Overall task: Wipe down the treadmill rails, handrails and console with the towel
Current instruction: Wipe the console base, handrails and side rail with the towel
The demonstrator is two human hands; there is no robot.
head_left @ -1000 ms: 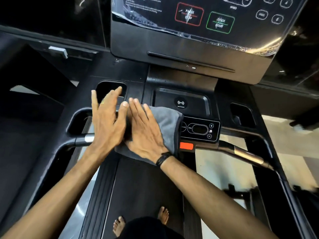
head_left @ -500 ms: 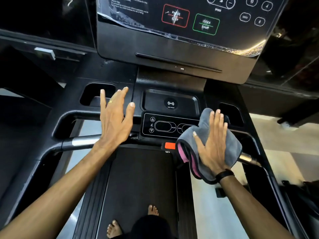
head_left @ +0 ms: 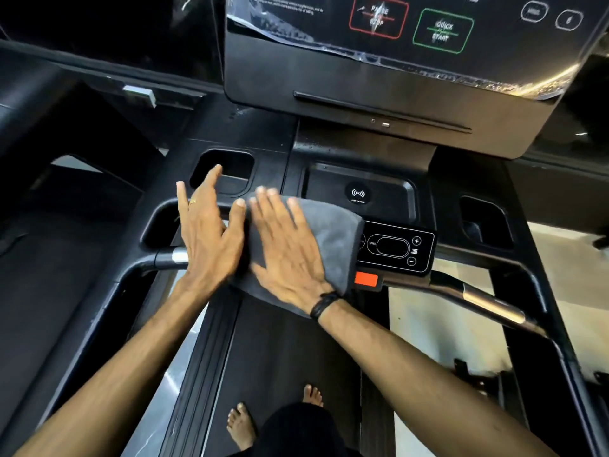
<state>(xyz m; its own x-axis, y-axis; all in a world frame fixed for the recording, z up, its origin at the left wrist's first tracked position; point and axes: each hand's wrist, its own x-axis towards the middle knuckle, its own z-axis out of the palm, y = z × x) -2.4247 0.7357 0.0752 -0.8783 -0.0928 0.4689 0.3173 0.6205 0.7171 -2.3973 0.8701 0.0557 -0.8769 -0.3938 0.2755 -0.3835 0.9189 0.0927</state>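
A grey towel [head_left: 333, 239] lies over the left half of the small control panel [head_left: 395, 247] on the treadmill's front crossbar. My right hand [head_left: 286, 255] presses flat on the towel with straight fingers. My left hand [head_left: 206, 232] rests flat just left of it, fingers straight, its thumb touching the towel's edge, over the left handrail [head_left: 168, 258]. The big console [head_left: 395, 61] with red and green buttons stands above. The right handrail [head_left: 487, 300] runs bare to the right.
Cup holders sit at left [head_left: 227, 166] and right [head_left: 484, 222] of a phone tray [head_left: 359, 189]. An orange safety tab [head_left: 365, 279] sticks out under the control panel. The belt [head_left: 280, 357] and my bare feet [head_left: 242, 427] are below.
My right hand has swept the towel leftward from the right handrail back over the control panel's left half, meeting my left hand, which has stayed near the left handrail.
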